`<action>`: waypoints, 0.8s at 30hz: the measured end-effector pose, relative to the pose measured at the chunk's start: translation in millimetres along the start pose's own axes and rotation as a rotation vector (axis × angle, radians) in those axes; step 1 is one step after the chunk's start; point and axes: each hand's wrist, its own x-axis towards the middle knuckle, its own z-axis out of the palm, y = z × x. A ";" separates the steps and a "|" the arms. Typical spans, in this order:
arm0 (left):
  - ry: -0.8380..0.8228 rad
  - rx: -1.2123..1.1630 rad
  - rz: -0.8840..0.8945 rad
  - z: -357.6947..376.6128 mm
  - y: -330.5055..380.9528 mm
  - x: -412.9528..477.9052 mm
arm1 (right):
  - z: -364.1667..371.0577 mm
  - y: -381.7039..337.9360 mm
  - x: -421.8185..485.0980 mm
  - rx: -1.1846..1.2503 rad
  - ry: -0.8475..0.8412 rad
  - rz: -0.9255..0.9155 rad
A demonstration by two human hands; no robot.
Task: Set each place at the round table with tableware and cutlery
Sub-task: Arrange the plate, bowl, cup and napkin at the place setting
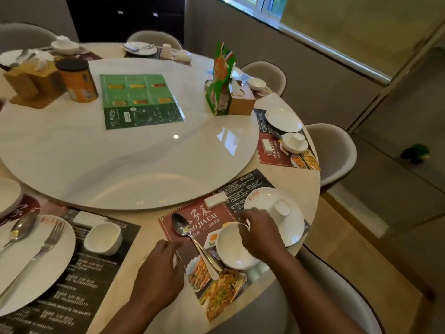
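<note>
At the place nearest me lies a red and black placemat (212,213). My right hand (261,231) pinches the far rim of a white bowl (234,251) that sits on the mat. Left of the bowl a metal spoon (192,239) lies slantwise on the mat. A white plate (262,201) with an upturned cup (280,209) stands at the mat's right, just behind my right hand. A white folded towel (215,200) lies at the mat's far edge. My left hand (160,268) is at the mat's left edge with curled fingers on it.
The place to the left has a plate (33,276) with spoon and fork and a small bowl (103,238). A big lazy Susan (134,160) carries a green menu (140,100), tissue boxes and an orange can (78,79). Grey chairs (334,150) ring the table.
</note>
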 end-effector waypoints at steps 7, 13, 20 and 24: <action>0.076 -0.043 0.029 11.4 -1.3 37.0 | 30.6 0.7 109.2 -0.233 -0.238 -0.119; 0.127 -0.047 -0.047 14.3 0.8 51.2 | 49.4 11.4 133.6 -0.392 -0.263 -0.295; 0.263 0.021 -0.185 22.5 21.0 54.2 | 31.4 50.0 179.0 -0.462 -0.278 -0.389; 0.374 0.053 -0.298 31.6 36.5 42.9 | 15.3 91.3 212.7 -0.409 -0.300 -0.345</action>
